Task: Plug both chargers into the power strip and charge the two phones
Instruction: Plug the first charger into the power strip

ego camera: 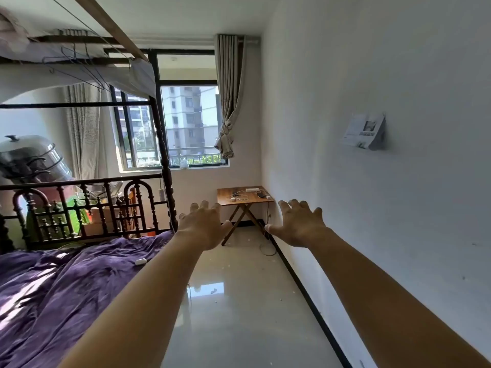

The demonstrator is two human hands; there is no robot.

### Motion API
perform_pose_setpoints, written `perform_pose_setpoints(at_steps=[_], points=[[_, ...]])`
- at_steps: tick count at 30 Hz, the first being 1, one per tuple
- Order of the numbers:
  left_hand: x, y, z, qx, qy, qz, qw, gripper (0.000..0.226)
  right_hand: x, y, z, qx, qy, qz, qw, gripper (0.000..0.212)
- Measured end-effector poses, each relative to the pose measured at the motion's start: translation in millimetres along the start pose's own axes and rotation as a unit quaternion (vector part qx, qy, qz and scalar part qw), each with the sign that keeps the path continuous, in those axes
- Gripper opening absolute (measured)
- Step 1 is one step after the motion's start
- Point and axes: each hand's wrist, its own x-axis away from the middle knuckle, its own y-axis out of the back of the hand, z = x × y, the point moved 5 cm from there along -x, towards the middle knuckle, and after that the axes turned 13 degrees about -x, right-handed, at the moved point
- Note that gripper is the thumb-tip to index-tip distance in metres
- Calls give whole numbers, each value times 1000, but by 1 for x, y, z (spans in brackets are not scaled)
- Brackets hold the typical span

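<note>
Room: a narrow floor (239, 301) is running between a bed (66, 282) and a white wall, leading to the far corner under the window (186, 126).
Table (225, 199): standing in that corner, probably to be near a wall outlet.
Arms: both are stretching forward, well short of the table.
Left hand (204, 227): fingers spreading, holding nothing.
Right hand (299, 225): fingers spreading, holding nothing.
Strip (252, 189): lying white at the tabletop's back edge.
Chargers (233, 199): lying loose with coiled white cables.
Phones (261, 195): dark shapes are lying beside the strip; too small to be sure.
Stage: nothing looks plugged in yet.
</note>
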Motion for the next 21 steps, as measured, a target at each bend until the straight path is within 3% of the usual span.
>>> perform_pose_setpoints(at_steps=[21], points=[[-287, -119, -21, 9, -11, 38, 999, 61, -295, -94, -70, 30, 7, 18, 999, 75]])
